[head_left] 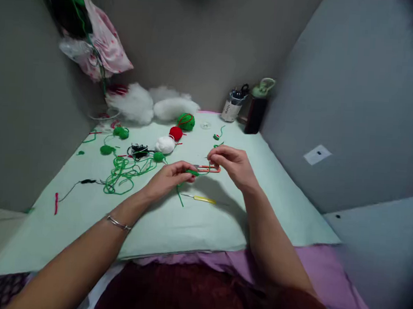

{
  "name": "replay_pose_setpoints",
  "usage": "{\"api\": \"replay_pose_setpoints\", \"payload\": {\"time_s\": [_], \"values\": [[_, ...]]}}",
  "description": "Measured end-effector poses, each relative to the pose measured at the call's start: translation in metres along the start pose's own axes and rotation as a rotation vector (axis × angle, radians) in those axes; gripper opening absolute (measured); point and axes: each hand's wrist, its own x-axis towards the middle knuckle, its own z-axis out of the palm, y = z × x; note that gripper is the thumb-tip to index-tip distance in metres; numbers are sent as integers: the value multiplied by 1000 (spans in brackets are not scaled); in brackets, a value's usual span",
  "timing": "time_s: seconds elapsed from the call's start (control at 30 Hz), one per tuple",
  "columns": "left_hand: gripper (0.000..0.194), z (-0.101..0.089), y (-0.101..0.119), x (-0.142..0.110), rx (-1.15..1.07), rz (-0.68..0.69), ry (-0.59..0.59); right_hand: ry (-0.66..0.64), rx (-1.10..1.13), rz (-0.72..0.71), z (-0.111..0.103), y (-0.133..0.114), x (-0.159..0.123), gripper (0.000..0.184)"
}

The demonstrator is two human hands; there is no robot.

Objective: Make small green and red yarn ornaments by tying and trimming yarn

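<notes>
My left hand (175,175) pinches a small green crocheted piece (192,172) between thumb and fingers, with a bit of red showing at its edge. A loose green tail (180,196) hangs below it onto the table. From the piece a green yarn strand (209,166) runs up to my right hand (230,161), whose thumb and forefinger are pinched on it. Whether a needle is also between those fingertips cannot be made out. Orange-handled snips (214,169) lie just beyond and between the hands. Nearer to me rests a crochet hook with a yellow grip (204,199).
Tangled green yarn (121,175), a white ball (165,145), a red ball (175,133) and a green ball (186,121) lie left and beyond. White stuffing (136,104) is piled against the wall. A tool cup (231,110) and dark bottle (256,114) stand back right.
</notes>
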Motion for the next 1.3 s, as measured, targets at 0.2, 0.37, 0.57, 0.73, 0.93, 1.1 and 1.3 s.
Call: {"api": "replay_pose_setpoints", "payload": {"time_s": [0.2, 0.37, 0.57, 0.73, 0.93, 1.1, 1.3], "values": [[19, -4, -4, 0, 11, 38, -12, -94, -295, -138, 5, 3, -2, 9], [18, -4, -2, 0, 43, 56, 0, -162, -462, -182, 6, 2, -3, 18], [18, -5, -2, 0, 64, 52, 1, -176, -532, -195, 6, 3, -3, 17], [19, -7, -5, 0, 80, 55, -8, -186, -561, -210, 5, 5, -3, 14], [19, -7, -5, 0, 81, 50, -21, -197, -577, -228, 5, 4, -4, 15], [20, -8, -5, 0, 85, 40, -26, -209, -560, -241, 6, 5, -4, 12], [19, -9, -4, -1, 82, 39, -54, -231, -482, -218, 6, 9, -4, 11]]}}
